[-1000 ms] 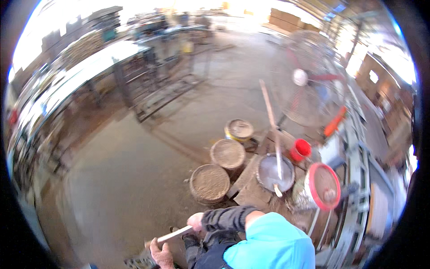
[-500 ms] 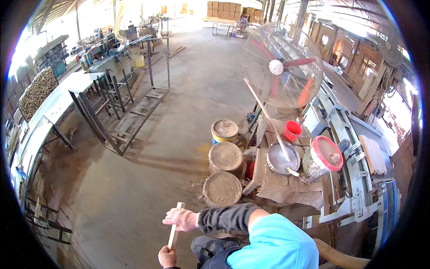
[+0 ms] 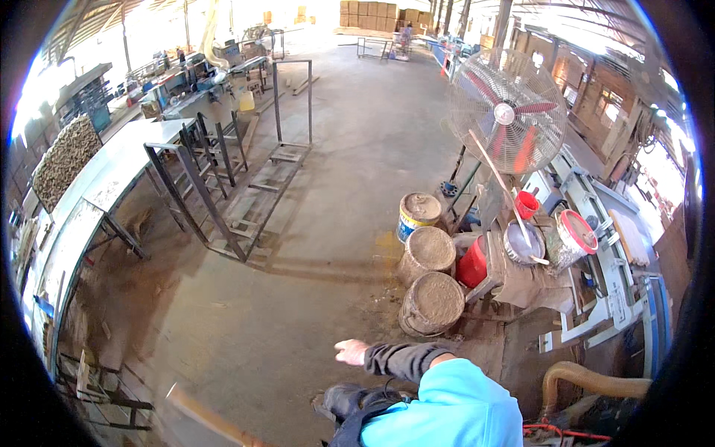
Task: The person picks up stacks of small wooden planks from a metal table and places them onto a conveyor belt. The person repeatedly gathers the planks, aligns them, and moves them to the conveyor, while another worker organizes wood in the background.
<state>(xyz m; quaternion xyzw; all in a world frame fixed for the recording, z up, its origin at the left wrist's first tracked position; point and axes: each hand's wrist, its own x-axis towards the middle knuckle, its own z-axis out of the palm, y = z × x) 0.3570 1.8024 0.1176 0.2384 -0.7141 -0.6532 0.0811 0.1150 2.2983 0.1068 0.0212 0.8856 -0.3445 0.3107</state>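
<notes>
My right hand (image 3: pixel 351 351), in a pale glove below a dark sleeve, reaches out over the floor at the lower middle. Its fingers point left and look stretched out, with nothing seen in them. Well to its left, a wooden strip (image 3: pixel 202 412) slants up from the lower edge, slightly blurred and apart from this hand. My left hand cannot be made out; whatever grips the strip's lower end lies past the picture's edge.
Mud-coated buckets (image 3: pixel 432 304) stand right of my hand, near a red bucket (image 3: pixel 474 262) and a tub (image 3: pixel 523 242) with a stick. Behind them rises a large fan (image 3: pixel 505 113). A metal rack (image 3: pixel 279 179) and a long pale table (image 3: pixel 112 175) are left.
The wooden strip has swung down and left, away from my right hand, which was touching its upper part. My left hand has left the picture. The view has shifted, so the buckets appear farther right.
</notes>
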